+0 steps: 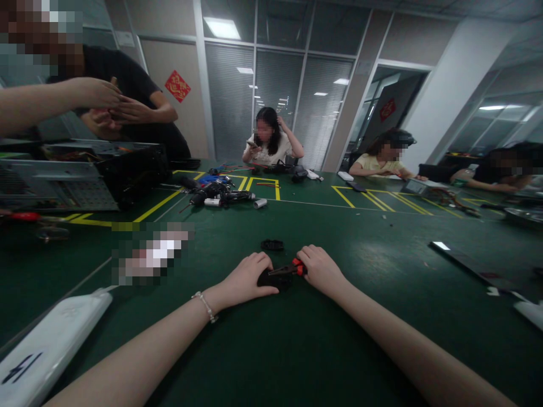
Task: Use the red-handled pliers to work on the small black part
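On the green table my left hand [248, 275] is closed round one end of a small black plastic part [280, 281], whose kind I cannot make out. My right hand [321, 268] grips the red handles of a pair of needle-nose pliers [298, 267]. The dark jaws point left and lie over the black part; whether they pinch anything is too small to tell. Just beyond my hands rests a second black plastic piece [272, 245], hollow-looking and apart from both hands.
Cables and motor-like cylinders [216, 192] lie in a heap farther back. An opened computer case [63, 181] stands at the left, with a person's hands [112, 107] above it. A white power bank-like block [55, 339] lies near left, a dark phone-like slab [462, 263] at right. Other people sit across the table.
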`<move>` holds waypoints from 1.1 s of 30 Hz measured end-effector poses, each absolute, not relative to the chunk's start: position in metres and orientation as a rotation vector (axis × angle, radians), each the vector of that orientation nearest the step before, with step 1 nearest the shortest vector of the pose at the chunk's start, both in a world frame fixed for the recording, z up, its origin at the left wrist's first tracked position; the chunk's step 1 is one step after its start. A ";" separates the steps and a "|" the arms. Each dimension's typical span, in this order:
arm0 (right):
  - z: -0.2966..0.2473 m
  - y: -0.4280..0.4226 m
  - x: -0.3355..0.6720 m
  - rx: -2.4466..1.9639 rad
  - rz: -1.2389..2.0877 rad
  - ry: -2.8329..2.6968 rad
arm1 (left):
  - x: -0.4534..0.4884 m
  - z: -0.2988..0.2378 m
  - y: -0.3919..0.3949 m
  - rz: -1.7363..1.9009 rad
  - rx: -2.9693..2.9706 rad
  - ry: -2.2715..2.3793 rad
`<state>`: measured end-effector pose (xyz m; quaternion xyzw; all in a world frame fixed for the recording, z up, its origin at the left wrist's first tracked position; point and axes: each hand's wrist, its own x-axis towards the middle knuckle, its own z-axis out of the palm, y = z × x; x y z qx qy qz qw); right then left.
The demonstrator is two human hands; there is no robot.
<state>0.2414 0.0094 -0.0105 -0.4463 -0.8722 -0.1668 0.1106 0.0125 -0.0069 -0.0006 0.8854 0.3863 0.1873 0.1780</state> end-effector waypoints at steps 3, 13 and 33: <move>-0.010 0.009 0.241 -1.323 -0.495 -2.563 | 0.013 -0.002 -0.006 0.533 2.511 1.083; -0.012 0.010 0.241 -1.354 -0.512 -2.554 | 0.013 -0.004 -0.005 0.555 2.531 1.082; -0.007 0.008 0.239 -1.360 -0.465 -2.576 | 0.012 -0.001 -0.007 0.523 2.503 1.094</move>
